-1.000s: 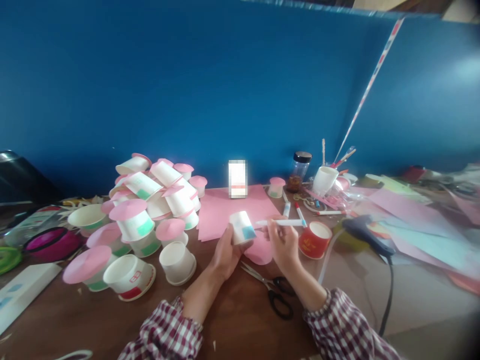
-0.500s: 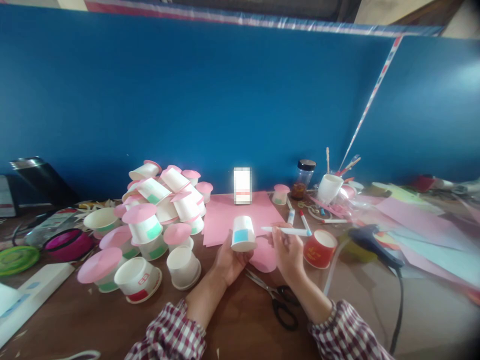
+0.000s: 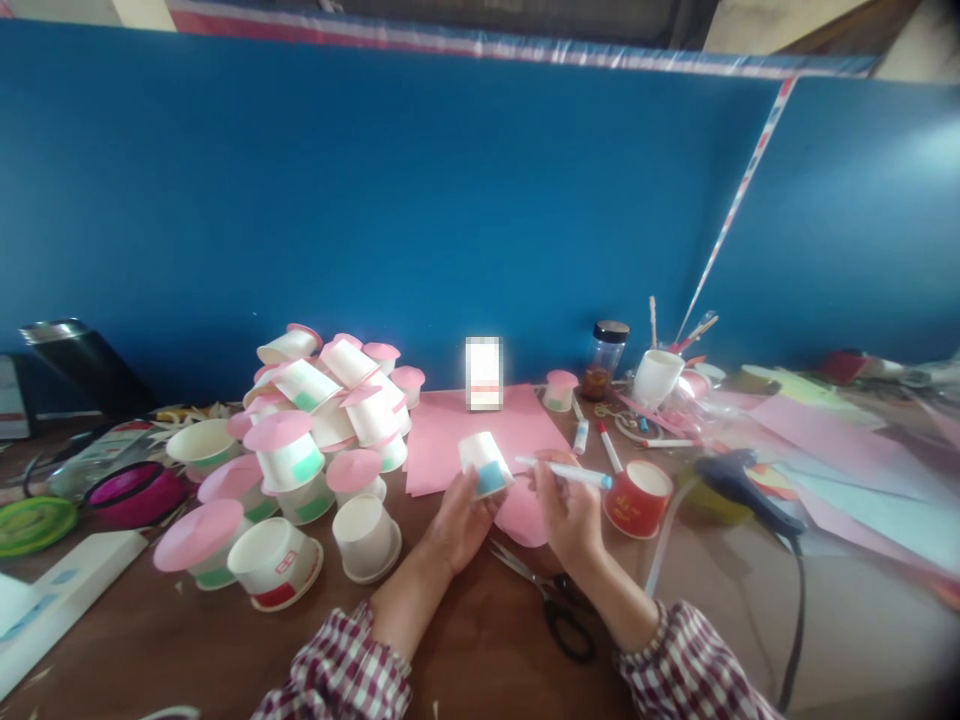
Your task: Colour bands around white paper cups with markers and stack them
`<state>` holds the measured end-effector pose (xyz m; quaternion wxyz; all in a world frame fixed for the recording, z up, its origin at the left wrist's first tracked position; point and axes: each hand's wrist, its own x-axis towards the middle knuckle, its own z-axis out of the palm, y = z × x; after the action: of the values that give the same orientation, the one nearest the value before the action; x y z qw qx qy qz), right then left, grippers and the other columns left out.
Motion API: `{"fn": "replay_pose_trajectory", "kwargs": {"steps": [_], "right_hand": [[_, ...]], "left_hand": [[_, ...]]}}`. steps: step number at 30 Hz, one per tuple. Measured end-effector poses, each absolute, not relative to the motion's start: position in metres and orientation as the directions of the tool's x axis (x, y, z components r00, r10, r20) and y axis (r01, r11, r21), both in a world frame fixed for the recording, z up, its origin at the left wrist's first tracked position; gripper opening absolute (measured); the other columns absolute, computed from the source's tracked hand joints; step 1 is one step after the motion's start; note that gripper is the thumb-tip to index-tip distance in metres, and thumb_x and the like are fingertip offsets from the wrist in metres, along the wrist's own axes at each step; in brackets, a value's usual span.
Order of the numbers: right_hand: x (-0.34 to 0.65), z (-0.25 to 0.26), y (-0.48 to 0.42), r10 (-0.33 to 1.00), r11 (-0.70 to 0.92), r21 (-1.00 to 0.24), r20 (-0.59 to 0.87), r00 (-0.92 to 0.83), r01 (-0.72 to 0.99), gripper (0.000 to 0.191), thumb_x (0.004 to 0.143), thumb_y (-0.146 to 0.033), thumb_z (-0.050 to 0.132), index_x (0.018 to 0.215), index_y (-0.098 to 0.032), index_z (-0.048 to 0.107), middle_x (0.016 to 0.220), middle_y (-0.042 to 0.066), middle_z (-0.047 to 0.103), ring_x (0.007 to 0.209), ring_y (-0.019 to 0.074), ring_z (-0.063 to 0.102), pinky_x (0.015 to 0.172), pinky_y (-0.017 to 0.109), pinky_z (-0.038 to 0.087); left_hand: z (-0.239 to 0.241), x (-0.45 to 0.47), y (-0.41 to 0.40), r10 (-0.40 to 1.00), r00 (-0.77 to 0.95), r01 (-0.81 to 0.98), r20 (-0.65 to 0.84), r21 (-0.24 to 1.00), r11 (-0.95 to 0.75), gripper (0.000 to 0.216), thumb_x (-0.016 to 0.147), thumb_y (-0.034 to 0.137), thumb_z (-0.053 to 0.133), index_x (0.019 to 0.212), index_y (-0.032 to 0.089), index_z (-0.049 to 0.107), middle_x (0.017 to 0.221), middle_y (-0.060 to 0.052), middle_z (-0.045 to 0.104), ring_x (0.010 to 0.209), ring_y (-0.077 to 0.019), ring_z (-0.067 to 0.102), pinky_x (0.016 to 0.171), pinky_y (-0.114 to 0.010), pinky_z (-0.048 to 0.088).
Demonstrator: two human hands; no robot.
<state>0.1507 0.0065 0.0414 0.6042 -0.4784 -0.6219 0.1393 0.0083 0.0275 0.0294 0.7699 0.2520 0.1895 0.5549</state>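
Note:
A white paper cup [image 3: 477,452] with a blue patch on its side is gripped in my left hand [image 3: 459,522], tilted above the table. My right hand [image 3: 566,510] is closed around a white and light-blue marker [image 3: 576,473], its tip pointing left, close to the cup. Below and between the hands lies a pink paper disc [image 3: 523,515]. Black-handled scissors [image 3: 568,625] rest on the table, partly under my right forearm. Behind the cup is a stack of pink paper sheets [image 3: 442,430].
To the left stands a pile of white cups with pink paper tops [image 3: 279,430]. A red cup [image 3: 639,500], a blue-grey glue gun [image 3: 750,485] with its cord, loose markers [image 3: 609,447] and a lidded jar [image 3: 604,362] are at the right.
The cup has tilted in my left hand, its blue patch turning lower and to the right. My right hand has shifted slightly left and down with the marker.

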Motion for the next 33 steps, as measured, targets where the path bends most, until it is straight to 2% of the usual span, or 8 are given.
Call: {"fn": "replay_pose_trajectory", "kwargs": {"steps": [3,5,9,14,19,22,25,33], "right_hand": [[0.151,0.044,0.006,0.77,0.494,-0.764,0.606,0.2,0.415,0.016,0.09,-0.026,0.048,0.095,-0.016,0.06,0.077,0.005,0.068,0.064,0.0161,0.065,0.06,0.026,0.053],[0.15,0.046,0.005,0.778,0.491,-0.781,0.593,0.209,0.387,0.016,0.09,-0.027,0.049,0.095,-0.016,0.06,0.075,0.005,0.067,0.063,0.0159,0.065,0.059,0.026,0.053],[0.146,0.045,0.005,0.799,0.511,-0.829,0.556,0.229,0.228,0.017,0.091,-0.029,0.048,0.097,-0.017,0.058,0.079,0.005,0.066,0.067,0.0162,0.064,0.059,0.028,0.054],[0.137,0.039,0.003,0.819,0.54,-0.841,0.536,0.207,0.039,0.022,0.093,-0.03,0.045,0.112,-0.021,0.052,0.093,0.007,0.062,0.082,0.019,0.064,0.071,0.034,0.057],[0.135,0.034,0.001,0.816,0.551,-0.832,0.554,0.163,0.069,0.023,0.093,-0.027,0.045,0.114,-0.022,0.052,0.096,0.006,0.062,0.087,0.0186,0.064,0.082,0.036,0.053],[0.135,0.036,0.0,0.813,0.561,-0.825,0.565,0.141,0.069,0.019,0.093,-0.025,0.045,0.11,-0.023,0.053,0.1,0.005,0.061,0.091,0.0177,0.063,0.086,0.034,0.052],[0.136,0.038,0.0,0.818,0.555,-0.829,0.559,0.136,0.072,0.017,0.093,-0.025,0.045,0.107,-0.021,0.055,0.095,0.004,0.062,0.089,0.0168,0.064,0.084,0.033,0.052],[0.135,0.041,0.002,0.836,0.537,-0.841,0.542,0.089,0.069,0.019,0.093,-0.031,0.045,0.104,-0.019,0.056,0.097,0.007,0.063,0.092,0.0196,0.064,0.081,0.033,0.054]], "left_hand": [[0.034,0.009,0.024,0.928,0.348,-0.729,0.132,0.661,0.179,0.027,0.081,0.026,0.062,0.104,0.011,0.062,0.099,-0.01,0.068,0.094,-0.02,0.063,0.09,-0.033,0.046],[0.036,0.009,0.023,0.922,0.355,-0.717,0.153,0.677,0.164,0.029,0.08,0.024,0.063,0.106,0.011,0.062,0.102,-0.011,0.068,0.098,-0.0223,0.062,0.092,-0.035,0.045],[0.03,0.008,0.026,0.949,0.312,-0.721,0.054,0.663,0.2,0.029,0.082,0.031,0.061,0.101,0.01,0.064,0.1,-0.011,0.069,0.095,-0.0207,0.063,0.09,-0.032,0.046],[0.025,0.008,0.031,0.961,0.264,-0.733,-0.088,0.628,0.259,0.035,0.081,0.037,0.061,0.103,0.011,0.063,0.106,-0.011,0.067,0.099,-0.0197,0.062,0.089,-0.028,0.048],[0.03,0.01,0.029,0.951,0.286,-0.74,-0.115,0.604,0.296,0.042,0.082,0.042,0.056,0.106,0.009,0.062,0.107,-0.013,0.065,0.099,-0.0194,0.061,0.093,-0.03,0.046],[0.032,0.01,0.026,0.937,0.346,-0.724,-0.043,0.623,0.296,0.034,0.084,0.034,0.057,0.108,0.011,0.062,0.108,-0.012,0.065,0.099,-0.018,0.06,0.094,-0.031,0.045],[0.032,0.01,0.024,0.93,0.365,-0.688,0.033,0.683,0.246,0.026,0.084,0.024,0.058,0.106,0.012,0.064,0.109,-0.011,0.064,0.1,-0.0172,0.059,0.095,-0.03,0.043],[0.035,0.011,0.021,0.933,0.356,-0.678,0.05,0.701,0.222,0.024,0.08,0.024,0.063,0.101,0.012,0.065,0.103,-0.011,0.066,0.098,-0.0183,0.06,0.095,-0.031,0.041]]}}
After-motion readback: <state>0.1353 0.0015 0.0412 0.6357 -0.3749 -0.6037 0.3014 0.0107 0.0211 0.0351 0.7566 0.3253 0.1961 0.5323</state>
